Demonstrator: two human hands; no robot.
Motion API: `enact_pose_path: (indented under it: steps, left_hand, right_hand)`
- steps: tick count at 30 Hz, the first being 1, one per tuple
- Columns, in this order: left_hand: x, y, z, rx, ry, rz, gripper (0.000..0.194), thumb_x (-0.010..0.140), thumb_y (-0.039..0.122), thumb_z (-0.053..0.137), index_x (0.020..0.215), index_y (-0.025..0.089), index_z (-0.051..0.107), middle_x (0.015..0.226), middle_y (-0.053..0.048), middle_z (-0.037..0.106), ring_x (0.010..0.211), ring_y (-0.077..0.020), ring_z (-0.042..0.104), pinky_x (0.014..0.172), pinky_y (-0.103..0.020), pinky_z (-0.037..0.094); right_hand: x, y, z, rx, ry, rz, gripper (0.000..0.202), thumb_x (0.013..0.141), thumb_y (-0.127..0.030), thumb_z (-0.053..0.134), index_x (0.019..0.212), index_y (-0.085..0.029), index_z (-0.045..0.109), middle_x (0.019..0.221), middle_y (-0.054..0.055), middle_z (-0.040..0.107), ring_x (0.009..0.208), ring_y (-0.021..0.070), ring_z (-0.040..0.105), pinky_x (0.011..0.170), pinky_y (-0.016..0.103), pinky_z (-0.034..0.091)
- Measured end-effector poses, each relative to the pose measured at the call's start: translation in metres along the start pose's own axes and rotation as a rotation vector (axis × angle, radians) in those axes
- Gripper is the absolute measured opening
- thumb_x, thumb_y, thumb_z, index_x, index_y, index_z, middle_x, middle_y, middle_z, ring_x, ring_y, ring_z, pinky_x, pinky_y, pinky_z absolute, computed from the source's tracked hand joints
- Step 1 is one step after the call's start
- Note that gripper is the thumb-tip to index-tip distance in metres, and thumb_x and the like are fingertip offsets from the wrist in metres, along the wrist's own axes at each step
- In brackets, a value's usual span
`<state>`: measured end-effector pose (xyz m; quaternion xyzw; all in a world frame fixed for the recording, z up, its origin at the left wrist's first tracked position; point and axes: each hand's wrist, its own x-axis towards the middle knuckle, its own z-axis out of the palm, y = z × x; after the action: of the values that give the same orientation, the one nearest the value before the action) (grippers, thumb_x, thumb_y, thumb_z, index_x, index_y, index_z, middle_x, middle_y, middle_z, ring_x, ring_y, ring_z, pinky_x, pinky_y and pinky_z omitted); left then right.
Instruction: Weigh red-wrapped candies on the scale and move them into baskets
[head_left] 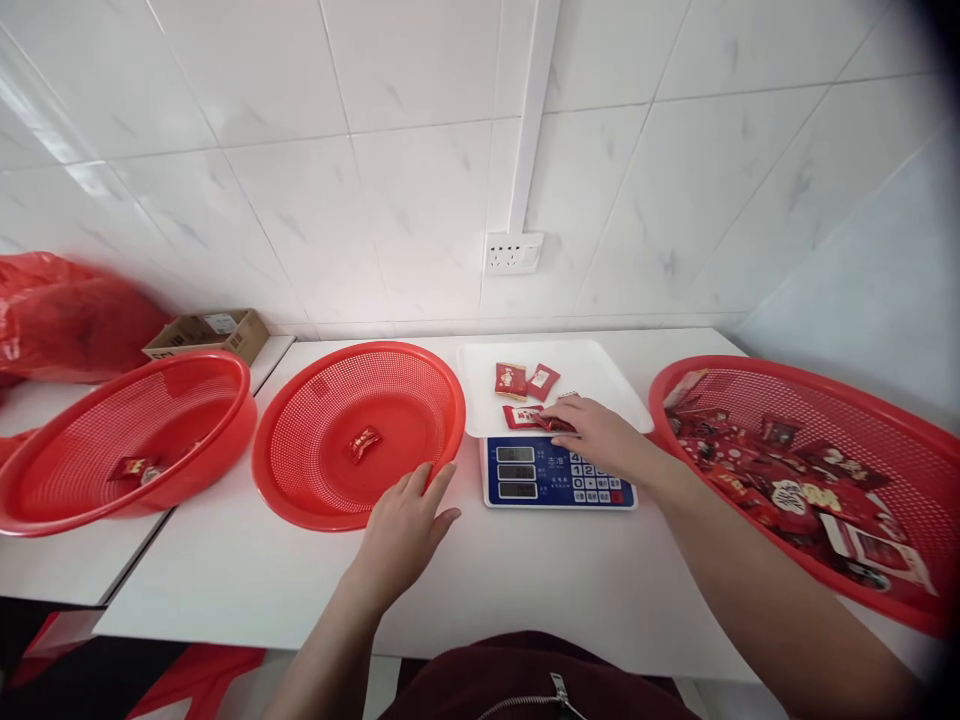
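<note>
Red plastic, round flared bowl shape, perforated sides: middle basket (264, 445), center-left of frame, smooth solid floor with one shiny twisted wrapper (365, 443) on it. Left hand (405, 525) at its near rim, lower center, fingers lightly bent, nothing gripped, thumb spread apart; can't tell if it touches the rim. Right hand (600, 432), right of center, reaches over a white tray (600, 372), shallow, smooth, rounded corners, seated on a scale (559, 470). Right fingers are down at a dark red glossy packet (553, 424) on the tray's near side; can't tell if they are clamped on it or just resting. Also on the tray: square crinkly red-and-gold packet (511, 380), smaller flat red packet (542, 381) just beside it, red-and-white packet (523, 417) nearer the front edge. Scale front is a blue panel, three grey rectangular displays, white square keys. Right side of frame: red mesh basket (919, 490) with a jumbled layer of glossy wrapped pieces (795, 490). Left side: another red perforated basket (52, 480), few small packets (131, 467) inside. Upper left: wrinkled translucent red bag (71, 315), open brown cardboard box (202, 335). Table (247, 590) flat, matte white; wall (420, 220) glossy marbled tile.
</note>
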<state>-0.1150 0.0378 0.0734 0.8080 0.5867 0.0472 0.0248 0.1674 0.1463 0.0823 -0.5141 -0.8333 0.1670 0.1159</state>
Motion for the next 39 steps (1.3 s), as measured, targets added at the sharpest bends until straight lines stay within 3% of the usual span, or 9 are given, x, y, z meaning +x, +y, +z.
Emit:
enact_pose_path:
  steps: [5, 8, 13, 19, 25, 28, 32, 35, 39]
  left_hand:
    - [0.0, -0.001, -0.002, -0.032, -0.047, 0.008, 0.045, 0.091, 0.033, 0.044, 0.135, 0.022, 0.039, 0.13, -0.012, 0.051, 0.112, -0.0279, 0.055, 0.084, -0.042, 0.05]
    - [0.0, -0.001, -0.003, -0.036, -0.061, 0.008, 0.045, 0.091, 0.032, 0.045, 0.135, 0.022, 0.039, 0.132, -0.013, 0.05, 0.114, -0.0287, 0.054, 0.085, -0.043, 0.05]
    - [0.004, 0.001, -0.007, -0.06, -0.086, 0.026, 0.044, 0.09, 0.032, 0.045, 0.133, 0.023, 0.04, 0.131, -0.013, 0.05, 0.11, -0.0281, 0.056, 0.081, -0.041, 0.052]
    - [0.004, 0.001, -0.004, -0.069, -0.065, 0.013, 0.045, 0.089, 0.033, 0.047, 0.133, 0.025, 0.04, 0.13, -0.013, 0.05, 0.109, -0.0286, 0.056, 0.082, -0.042, 0.051]
    - [0.004, 0.005, -0.005, -0.049, -0.065, 0.048, 0.049, 0.088, 0.036, 0.049, 0.134, 0.023, 0.037, 0.125, -0.012, 0.051, 0.105, -0.027, 0.056, 0.081, -0.04, 0.05]
    - [0.005, 0.005, -0.005, -0.046, -0.059, 0.054, 0.05, 0.088, 0.037, 0.049, 0.134, 0.023, 0.036, 0.123, -0.012, 0.052, 0.104, -0.0262, 0.056, 0.08, -0.039, 0.051]
    - [0.006, 0.006, -0.006, -0.041, -0.07, 0.037, 0.047, 0.089, 0.035, 0.048, 0.134, 0.024, 0.037, 0.124, -0.013, 0.051, 0.105, -0.0271, 0.056, 0.08, -0.04, 0.051]
    - [0.01, 0.006, -0.006, -0.033, -0.081, 0.033, 0.045, 0.09, 0.034, 0.047, 0.133, 0.023, 0.039, 0.125, -0.013, 0.051, 0.107, -0.0272, 0.056, 0.082, -0.04, 0.051]
    - [0.014, 0.007, -0.005, -0.007, -0.079, 0.04, 0.045, 0.09, 0.034, 0.047, 0.133, 0.022, 0.04, 0.128, -0.014, 0.051, 0.106, -0.0276, 0.057, 0.08, -0.04, 0.051]
  right_hand:
    - [0.006, -0.002, -0.01, 0.058, 0.019, 0.031, 0.03, 0.083, -0.023, 0.05, 0.109, -0.024, 0.063, 0.111, 0.006, 0.063, 0.101, 0.0234, 0.058, 0.088, 0.039, 0.045]
    - [0.012, -0.022, -0.02, 0.198, 0.105, 0.044, 0.03, 0.085, -0.03, 0.05, 0.112, -0.027, 0.062, 0.107, 0.004, 0.066, 0.096, 0.0228, 0.061, 0.085, 0.04, 0.048]
    - [0.037, -0.063, -0.021, 0.479, 0.14, -0.178, 0.05, 0.088, -0.038, 0.046, 0.137, -0.029, 0.039, 0.133, 0.005, 0.053, 0.115, 0.0212, 0.055, 0.089, 0.038, 0.049]
    - [0.076, -0.04, -0.003, -0.107, 0.131, 0.014, 0.048, 0.084, -0.034, 0.053, 0.129, -0.02, 0.05, 0.134, 0.009, 0.054, 0.121, 0.0258, 0.049, 0.097, 0.04, 0.043]
    - [0.091, -0.024, 0.009, -0.184, 0.068, 0.061, 0.029, 0.082, -0.027, 0.05, 0.107, -0.019, 0.063, 0.114, 0.012, 0.067, 0.096, 0.0327, 0.064, 0.075, 0.043, 0.048]
    - [0.09, -0.035, 0.005, -0.175, 0.128, 0.14, 0.031, 0.089, -0.027, 0.037, 0.104, -0.019, 0.064, 0.099, 0.012, 0.072, 0.087, 0.0315, 0.066, 0.07, 0.042, 0.048]
    - [0.075, -0.07, -0.003, 0.174, 0.334, 0.001, 0.037, 0.091, -0.031, 0.039, 0.124, -0.022, 0.053, 0.118, 0.007, 0.066, 0.105, 0.0237, 0.062, 0.086, 0.036, 0.048]
    - [0.061, -0.085, -0.006, 0.312, 0.208, -0.204, 0.05, 0.089, -0.04, 0.045, 0.137, -0.027, 0.041, 0.137, 0.003, 0.051, 0.12, 0.0233, 0.052, 0.095, 0.038, 0.045]
    - [0.042, -0.064, -0.004, 0.087, 0.085, -0.06, 0.046, 0.089, -0.036, 0.046, 0.134, -0.026, 0.047, 0.135, 0.006, 0.053, 0.123, 0.0278, 0.048, 0.096, 0.044, 0.043]
